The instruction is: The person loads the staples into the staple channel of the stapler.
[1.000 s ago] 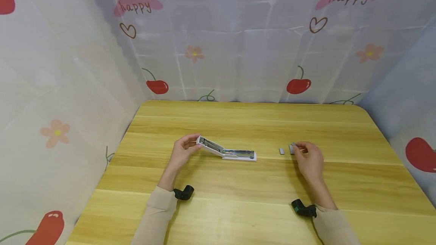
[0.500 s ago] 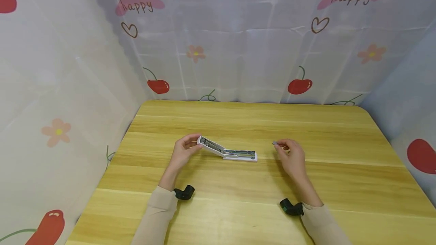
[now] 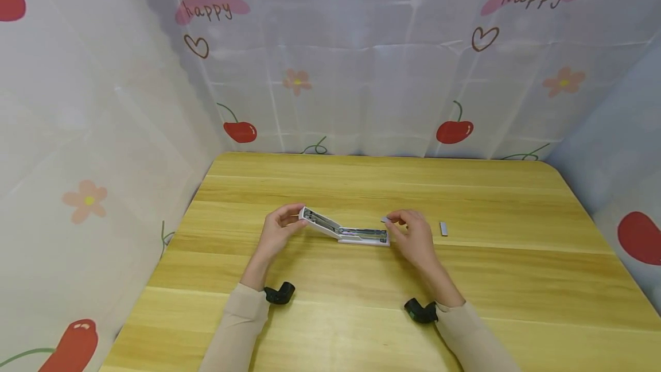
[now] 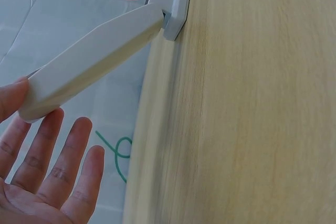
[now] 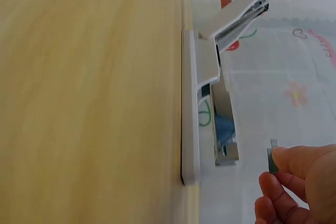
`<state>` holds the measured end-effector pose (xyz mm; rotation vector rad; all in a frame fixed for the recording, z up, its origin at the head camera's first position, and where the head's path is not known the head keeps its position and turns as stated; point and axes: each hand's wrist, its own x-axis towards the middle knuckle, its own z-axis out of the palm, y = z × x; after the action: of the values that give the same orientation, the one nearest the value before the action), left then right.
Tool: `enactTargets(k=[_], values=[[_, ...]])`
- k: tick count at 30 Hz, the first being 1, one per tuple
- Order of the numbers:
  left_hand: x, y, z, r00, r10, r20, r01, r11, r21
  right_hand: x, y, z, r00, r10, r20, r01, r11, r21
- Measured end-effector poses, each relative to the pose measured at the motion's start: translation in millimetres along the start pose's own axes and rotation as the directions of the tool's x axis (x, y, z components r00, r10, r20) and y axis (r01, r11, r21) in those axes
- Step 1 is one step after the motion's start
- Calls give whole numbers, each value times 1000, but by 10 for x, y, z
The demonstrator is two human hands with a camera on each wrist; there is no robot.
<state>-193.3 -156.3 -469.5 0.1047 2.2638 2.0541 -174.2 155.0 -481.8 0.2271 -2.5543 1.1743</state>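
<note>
Two hands attend one white plastic stapler [image 3: 345,234], hinged open on the pale wooden counter [image 3: 330,314]. At the stapler's left end, the left hand [image 3: 277,228] has its grip pinched on the raised white lid [image 3: 319,221], likely so it cannot drop over the bared metal channel [image 3: 363,232]. Near the stapler's right end, but apart, the right hand's [image 3: 416,240] narrow grip holds a small grey metal strip [image 5: 271,161], its end apparently left free; another grey strip [image 3: 443,228] lies farther right of the stapler.

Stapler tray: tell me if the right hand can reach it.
Likely yes: the left hand holds the lid up, and nothing shows between the tray and the right hand, which pinches staples.
</note>
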Motion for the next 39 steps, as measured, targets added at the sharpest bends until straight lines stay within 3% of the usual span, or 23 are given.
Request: enactTargets(k=[13, 39], values=[[3, 8, 3, 1000, 8, 0, -8, 1000, -12, 48, -183, 236, 990, -101, 98, 108, 992, -64], [-4, 17, 3, 1000, -4, -4, 4, 1000, 5, 39, -219, 373, 980, -116, 160, 137, 982, -128]])
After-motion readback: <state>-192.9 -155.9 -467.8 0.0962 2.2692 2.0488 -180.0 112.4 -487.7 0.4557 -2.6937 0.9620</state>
